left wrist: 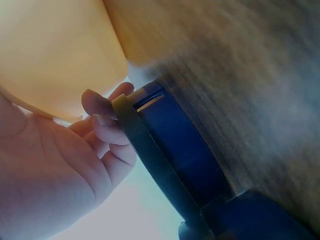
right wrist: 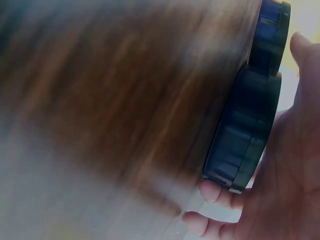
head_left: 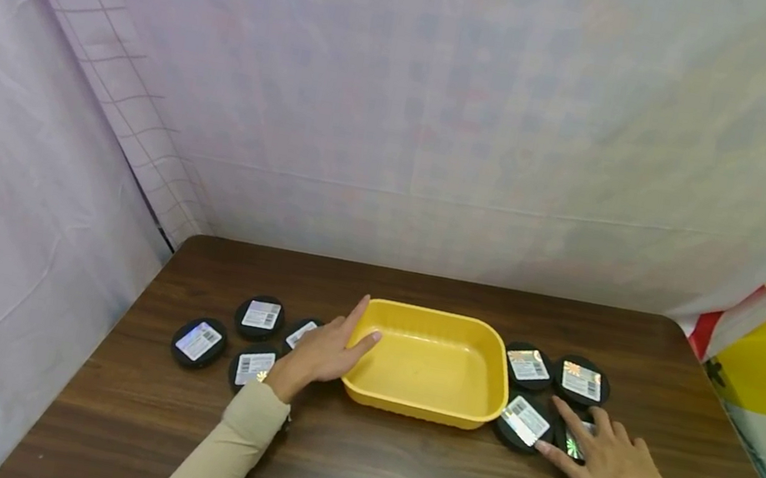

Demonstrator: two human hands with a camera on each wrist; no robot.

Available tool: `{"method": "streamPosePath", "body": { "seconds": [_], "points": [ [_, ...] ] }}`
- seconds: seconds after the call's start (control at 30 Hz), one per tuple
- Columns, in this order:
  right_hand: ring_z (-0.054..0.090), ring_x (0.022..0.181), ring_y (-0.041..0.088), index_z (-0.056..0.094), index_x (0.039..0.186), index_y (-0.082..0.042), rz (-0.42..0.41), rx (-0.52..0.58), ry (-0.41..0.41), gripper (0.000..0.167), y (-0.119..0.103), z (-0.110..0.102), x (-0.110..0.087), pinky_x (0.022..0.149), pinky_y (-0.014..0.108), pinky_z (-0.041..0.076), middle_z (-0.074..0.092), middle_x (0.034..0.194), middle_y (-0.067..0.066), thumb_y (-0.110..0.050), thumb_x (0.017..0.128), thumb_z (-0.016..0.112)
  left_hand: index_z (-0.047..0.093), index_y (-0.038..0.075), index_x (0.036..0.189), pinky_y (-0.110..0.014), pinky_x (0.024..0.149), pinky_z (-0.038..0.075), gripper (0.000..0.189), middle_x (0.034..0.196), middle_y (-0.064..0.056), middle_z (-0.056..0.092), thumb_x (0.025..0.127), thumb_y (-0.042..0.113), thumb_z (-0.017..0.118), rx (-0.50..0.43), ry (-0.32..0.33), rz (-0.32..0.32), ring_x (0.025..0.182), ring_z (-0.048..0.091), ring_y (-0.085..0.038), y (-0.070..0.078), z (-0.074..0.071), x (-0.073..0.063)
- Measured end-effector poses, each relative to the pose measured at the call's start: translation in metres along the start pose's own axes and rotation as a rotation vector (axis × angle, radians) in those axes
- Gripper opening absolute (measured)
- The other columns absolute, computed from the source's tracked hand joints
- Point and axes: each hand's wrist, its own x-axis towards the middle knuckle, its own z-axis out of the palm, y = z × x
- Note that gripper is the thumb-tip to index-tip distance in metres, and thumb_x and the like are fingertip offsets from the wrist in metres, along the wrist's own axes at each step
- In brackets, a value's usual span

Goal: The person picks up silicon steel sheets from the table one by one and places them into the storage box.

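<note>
A yellow plastic basin (head_left: 425, 373) stands mid-table. My left hand (head_left: 327, 348) is at its left side, thumb and index finger spread over the rim. In the left wrist view, its other fingertips (left wrist: 102, 107) are at the edge of a flat round black case (left wrist: 175, 145). My right hand (head_left: 607, 467) lies spread over a labelled black case (head_left: 572, 444), partly hiding it. In the right wrist view its fingertips (right wrist: 210, 190) are by the end of a dark round case (right wrist: 245, 130). The thumb reaches toward the neighbouring case (head_left: 523, 421).
More round black cases with white labels lie left of the basin, among them one at the far left (head_left: 198, 342) and one behind (head_left: 259, 316). Two others (head_left: 529, 365) are at the back right. The brown wooden table (head_left: 389, 477) meets a pale cloth (head_left: 449, 115) behind.
</note>
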Motion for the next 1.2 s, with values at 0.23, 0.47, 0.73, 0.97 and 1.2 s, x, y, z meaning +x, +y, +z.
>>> {"method": "streamPosePath", "body": {
  "seconds": [0.23, 0.47, 0.73, 0.97, 1.2],
  "points": [
    [0.059, 0.095, 0.039, 0.028, 0.155, -0.024, -0.016, -0.04, -0.004, 0.088, 0.0021, 0.0016, -0.0002, 0.068, 0.059, 0.047, 0.052, 0.124, 0.024, -0.071, 0.086, 0.056, 0.001, 0.032, 0.16, -0.055, 0.109, 0.037, 0.08, 0.157, -0.015, 0.036, 0.096, 0.073, 0.026, -0.001, -0.003, 0.01, 0.134, 0.047, -0.036, 0.0011, -0.0019, -0.0016],
    [0.061, 0.086, 0.032, 0.023, 0.157, -0.026, -0.054, -0.101, 0.039, 0.088, 0.0029, 0.0044, 0.0014, 0.067, 0.054, 0.048, 0.055, 0.116, 0.02, -0.07, 0.088, 0.056, -0.002, 0.035, 0.159, -0.055, 0.109, 0.036, 0.08, 0.158, -0.014, 0.034, 0.095, 0.075, 0.025, -0.007, -0.013, 0.009, 0.136, 0.046, -0.035, 0.0011, -0.0034, -0.0018],
    [0.058, 0.075, 0.026, 0.026, 0.157, -0.029, -0.064, -0.082, 0.049, 0.088, 0.0034, 0.0009, 0.0015, 0.064, 0.05, 0.048, 0.052, 0.098, 0.015, -0.069, 0.086, 0.059, -0.002, 0.036, 0.159, -0.054, 0.109, 0.037, 0.078, 0.158, -0.013, 0.035, 0.096, 0.074, 0.024, 0.0, -0.007, 0.028, 0.135, 0.046, -0.034, -0.0002, -0.0018, -0.0009],
    [0.055, 0.069, 0.022, 0.031, 0.155, -0.027, -0.074, -0.076, 0.08, 0.084, 0.0055, 0.002, 0.0007, 0.06, 0.046, 0.048, 0.05, 0.093, 0.015, -0.066, 0.087, 0.061, -0.001, 0.037, 0.159, -0.054, 0.108, 0.038, 0.077, 0.157, -0.015, 0.037, 0.096, 0.073, 0.024, 0.01, -0.003, 0.039, 0.135, 0.047, -0.036, -0.0007, -0.001, -0.0008],
    [0.051, 0.064, 0.02, 0.029, 0.156, -0.027, -0.054, -0.072, 0.078, 0.082, 0.0068, 0.002, 0.0005, 0.056, 0.043, 0.046, 0.048, 0.089, 0.014, -0.063, 0.089, 0.06, 0.0, 0.035, 0.16, -0.054, 0.109, 0.037, 0.077, 0.159, -0.012, 0.034, 0.097, 0.072, 0.024, -0.004, -0.006, 0.039, 0.137, 0.045, -0.034, -0.0003, -0.002, -0.0017]
  ]
}}
